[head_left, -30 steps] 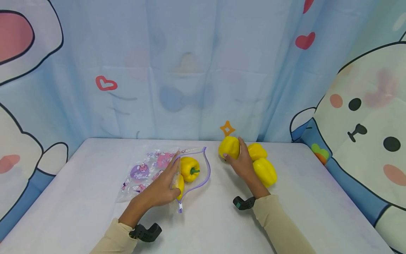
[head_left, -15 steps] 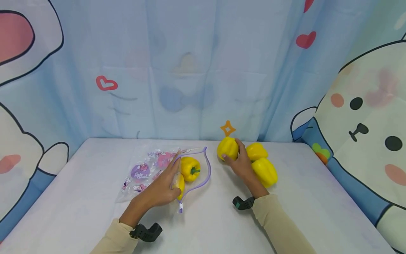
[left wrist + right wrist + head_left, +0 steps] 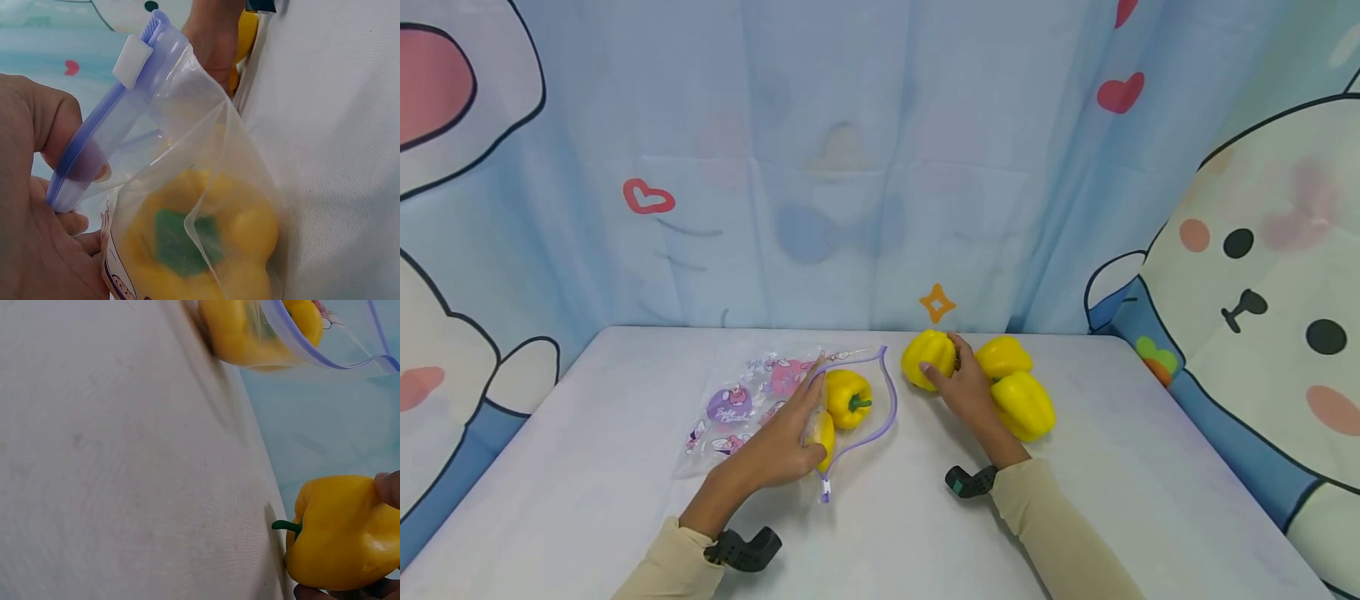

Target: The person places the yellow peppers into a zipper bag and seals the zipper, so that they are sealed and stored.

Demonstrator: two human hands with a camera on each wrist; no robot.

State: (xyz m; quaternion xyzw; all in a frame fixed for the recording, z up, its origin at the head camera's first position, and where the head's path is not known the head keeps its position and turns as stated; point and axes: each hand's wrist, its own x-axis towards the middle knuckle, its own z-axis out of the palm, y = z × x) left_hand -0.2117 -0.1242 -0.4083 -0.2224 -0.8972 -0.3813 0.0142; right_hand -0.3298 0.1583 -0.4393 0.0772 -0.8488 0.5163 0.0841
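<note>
A clear zip bag (image 3: 730, 408) with pink and purple prints lies on the table, its purple-edged mouth spread toward the right. Inside it are two yellow bell peppers (image 3: 847, 400), one with its green stem facing the mouth. My left hand (image 3: 782, 442) holds the near rim; in the left wrist view the thumb hooks over the purple zip strip (image 3: 94, 134), close to a white slider (image 3: 132, 61). My right hand (image 3: 966, 387) grips another yellow bell pepper (image 3: 928, 360) between thumb and fingers, right of the bag mouth. The right wrist view shows this pepper's green stem (image 3: 287, 526).
Two more yellow bell peppers (image 3: 1024, 406) lie together just right of my right hand. A white-covered table (image 3: 895, 542) carries everything. Behind it hangs a blue cartoon-printed curtain (image 3: 850, 167).
My right hand has carried its pepper a little left and nearer to me, closer to the bag mouth. The left hand and bag stay in place.
</note>
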